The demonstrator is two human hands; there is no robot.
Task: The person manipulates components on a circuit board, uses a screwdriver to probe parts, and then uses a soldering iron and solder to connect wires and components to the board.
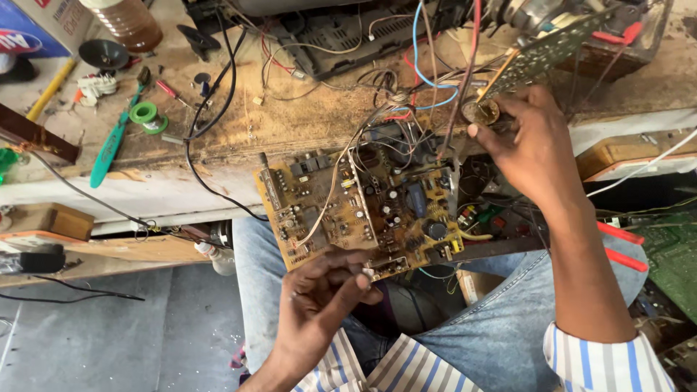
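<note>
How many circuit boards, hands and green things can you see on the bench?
Circuit boards: 2 (brown board, perforated board)
Hands: 2 (left hand, right hand)
Green things on the bench: 2 (green tool, solder reel)
Total: 6

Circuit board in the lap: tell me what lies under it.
Under the circuit board, blue jeans show at both sides, with the left hand gripping its near edge. The board hides whatever lies directly beneath.

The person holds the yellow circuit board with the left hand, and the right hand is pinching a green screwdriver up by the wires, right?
Not quite. In the head view the left hand does hold the yellow circuit board, but the right hand pinches a small round brass-coloured part. The green screwdriver lies untouched on the bench.
</note>
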